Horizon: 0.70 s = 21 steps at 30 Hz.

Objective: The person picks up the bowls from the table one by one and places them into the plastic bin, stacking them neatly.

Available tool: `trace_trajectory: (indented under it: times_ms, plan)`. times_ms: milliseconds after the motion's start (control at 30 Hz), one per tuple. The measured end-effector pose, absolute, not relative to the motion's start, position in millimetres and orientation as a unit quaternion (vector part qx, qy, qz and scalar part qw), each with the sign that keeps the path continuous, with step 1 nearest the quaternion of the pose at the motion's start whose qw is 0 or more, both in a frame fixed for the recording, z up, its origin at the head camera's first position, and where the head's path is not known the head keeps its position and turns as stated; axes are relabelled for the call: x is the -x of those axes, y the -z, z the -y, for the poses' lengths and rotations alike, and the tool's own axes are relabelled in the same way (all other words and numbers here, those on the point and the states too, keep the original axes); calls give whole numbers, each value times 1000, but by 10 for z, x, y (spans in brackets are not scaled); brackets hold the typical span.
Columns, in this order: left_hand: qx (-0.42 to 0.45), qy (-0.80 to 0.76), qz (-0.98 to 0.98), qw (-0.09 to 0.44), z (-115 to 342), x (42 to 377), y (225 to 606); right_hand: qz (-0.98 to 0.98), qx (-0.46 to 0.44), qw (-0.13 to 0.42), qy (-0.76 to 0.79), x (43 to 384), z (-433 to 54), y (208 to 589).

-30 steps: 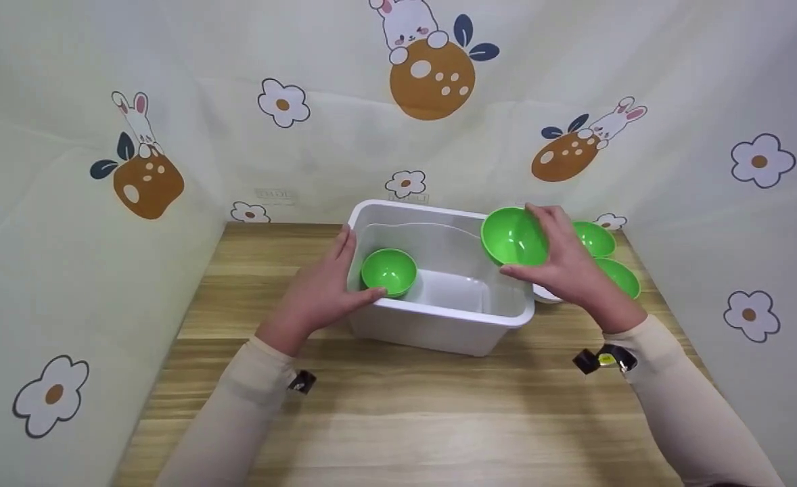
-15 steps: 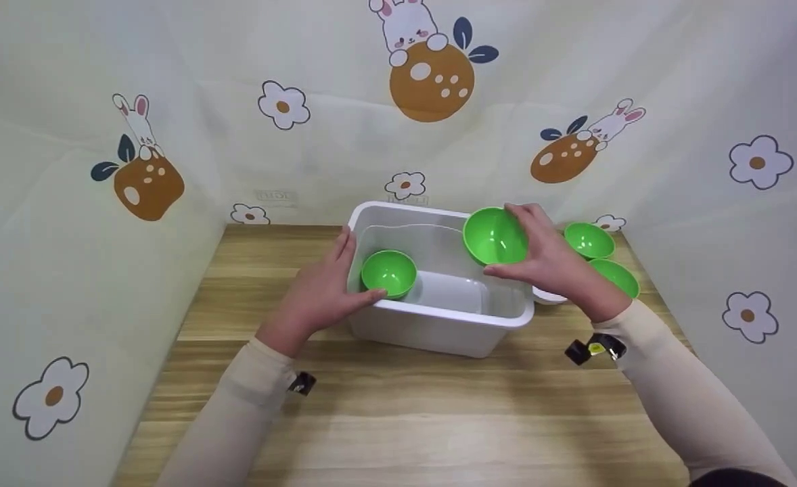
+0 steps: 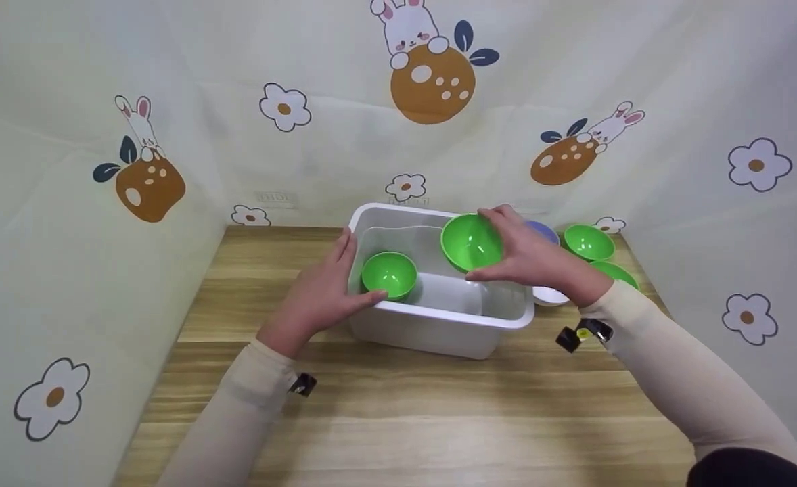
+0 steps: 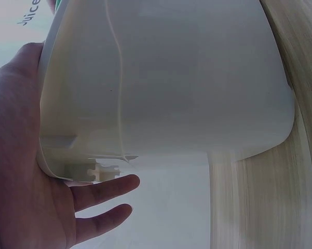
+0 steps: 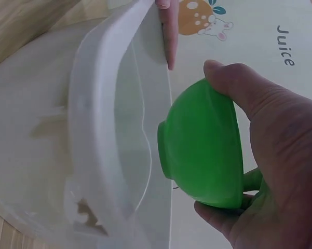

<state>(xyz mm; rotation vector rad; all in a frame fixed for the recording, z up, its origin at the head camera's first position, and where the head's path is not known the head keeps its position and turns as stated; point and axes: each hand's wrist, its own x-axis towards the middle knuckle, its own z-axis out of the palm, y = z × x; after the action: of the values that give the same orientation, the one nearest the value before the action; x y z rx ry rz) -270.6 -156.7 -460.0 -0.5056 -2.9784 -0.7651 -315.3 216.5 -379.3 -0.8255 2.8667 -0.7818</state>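
Head view: the right hand [image 3: 530,253] pinches a glossy green bowl [image 3: 467,242] between thumb and fingers, over the right half of a white tub [image 3: 452,314]. This bowl is smooth and rounded, with a narrow foot. Across the tub's left end lies the left hand [image 3: 317,291], spread, thumb over the near rim, fingers fairly straight. Smooth-walled and oblong, the tub has rounded corners; a second green bowl [image 3: 388,274] sits inside at the left. Past its right end are a blue bowl [image 3: 542,230], a white bowl [image 3: 551,295] and two more green bowls [image 3: 589,242], partly blocked by the right hand and sleeve [image 3: 655,358]. Wood-grained table [image 3: 398,419] lies beneath; a creased, printed sheet [image 3: 344,149] hangs behind.
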Motion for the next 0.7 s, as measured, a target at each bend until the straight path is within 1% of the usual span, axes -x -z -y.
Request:
trace_trajectory:
  times_ms: [367, 567, 700]
  plan:
    - [174, 243, 954, 29, 1564, 2698, 4607, -923, 307, 52, 224, 3273, -2017, 3761]
    - [171, 245, 954, 23, 1571, 2702, 4616, -915, 320, 81, 229, 3358, -1912, 3714]
    - [171, 251, 953, 19, 1572, 2705, 4612, -909, 342, 86, 222, 3422, -1836, 3710]
